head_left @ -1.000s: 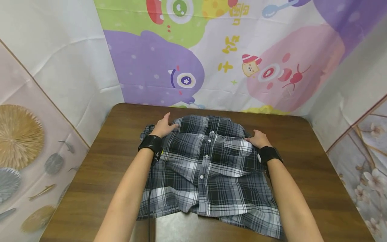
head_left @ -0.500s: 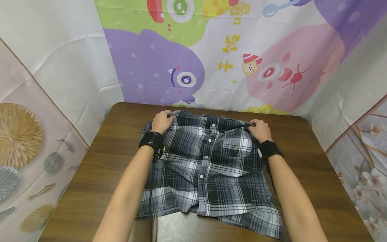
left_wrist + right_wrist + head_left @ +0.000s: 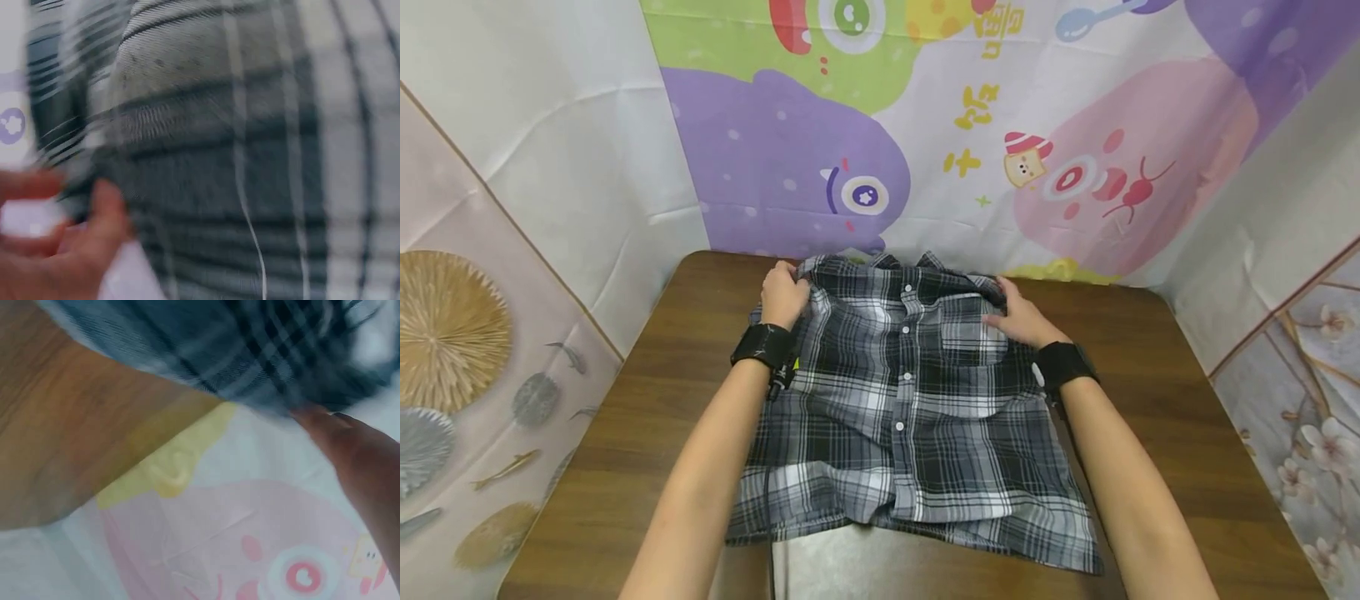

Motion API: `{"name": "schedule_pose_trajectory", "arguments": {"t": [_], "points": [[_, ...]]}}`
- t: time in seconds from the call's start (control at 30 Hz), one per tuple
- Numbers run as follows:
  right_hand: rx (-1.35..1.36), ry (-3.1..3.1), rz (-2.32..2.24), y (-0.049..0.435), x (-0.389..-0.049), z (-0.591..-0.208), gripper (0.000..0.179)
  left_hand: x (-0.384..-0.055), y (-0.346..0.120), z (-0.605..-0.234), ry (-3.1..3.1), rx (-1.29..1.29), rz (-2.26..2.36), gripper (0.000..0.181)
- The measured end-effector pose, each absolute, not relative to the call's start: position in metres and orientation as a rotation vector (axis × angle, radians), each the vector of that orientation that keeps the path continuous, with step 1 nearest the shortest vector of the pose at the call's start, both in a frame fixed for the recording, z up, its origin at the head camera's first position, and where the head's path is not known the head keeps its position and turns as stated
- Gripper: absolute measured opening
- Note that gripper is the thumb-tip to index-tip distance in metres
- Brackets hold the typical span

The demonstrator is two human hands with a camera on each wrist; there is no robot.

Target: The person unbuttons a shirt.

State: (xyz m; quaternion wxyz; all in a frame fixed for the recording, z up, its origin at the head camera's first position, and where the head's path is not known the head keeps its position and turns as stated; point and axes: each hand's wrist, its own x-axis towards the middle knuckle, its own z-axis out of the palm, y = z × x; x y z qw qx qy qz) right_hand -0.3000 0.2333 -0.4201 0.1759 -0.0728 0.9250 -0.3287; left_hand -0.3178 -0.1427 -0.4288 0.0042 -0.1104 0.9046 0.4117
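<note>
A grey, black and white plaid button-up shirt [image 3: 857, 367] lies front up on the wooden table, its collar [image 3: 910, 262] toward the back. At the shoulder on the left, my left hand [image 3: 784, 296] pinches the fabric; the blurred left wrist view shows thumb and fingers [image 3: 109, 209] closed on a dark fold. My right hand [image 3: 1026, 319] rests at the opposite shoulder. Its thumb is spread away from the fingers over the chest pocket [image 3: 962, 329], and fingertips touch the shirt's edge. In the right wrist view, a finger [image 3: 331, 428] meets the blurred cloth.
The brown table [image 3: 1150, 400] has its back edge against a cartoon-printed curtain [image 3: 955, 217], with patterned side curtains left and right. Both wrists wear black bands [image 3: 1063, 367]. A dark cable [image 3: 769, 517] hangs from the left one across the shirt's side.
Both hands took hold of the shoulders and drew the upper shirt toward the back edge, flattening its front and bringing the collar into view. The right hand's thumb has since spread away from its fingers.
</note>
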Motion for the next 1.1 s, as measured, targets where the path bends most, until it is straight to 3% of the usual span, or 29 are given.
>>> {"name": "schedule_pose_trajectory", "arguments": {"t": [0.13,0.27,0.43,0.53,0.67,0.97,1.1], "points": [[-0.315,2.564,-0.615,0.227,-0.295,-0.439,0.086,-0.312,-0.148,-0.439,2.642,-0.348,1.010,0.069],[-0.385,2.576,-0.341,0.214,-0.286,-0.455,0.069,-0.309,-0.134,-0.452,2.765,-0.163,0.733,0.086],[-0.360,2.677,-0.279,0.200,-0.275,-0.467,0.029,-0.307,-0.109,-0.466,2.957,0.244,0.403,0.074],[-0.290,2.751,-0.326,0.198,-0.275,-0.469,0.016,-0.307,-0.101,-0.474,2.990,0.267,0.406,0.059],[-0.150,2.839,-0.514,0.206,-0.284,-0.469,0.025,-0.314,-0.103,-0.480,3.048,0.095,0.568,0.052],[0.125,2.796,-0.871,0.231,-0.309,-0.460,0.061,-0.338,-0.124,-0.483,3.083,-0.134,0.865,0.081],[0.135,2.700,-0.892,0.231,-0.310,-0.457,0.067,-0.340,-0.126,-0.486,3.049,-0.146,0.899,0.082]]}}
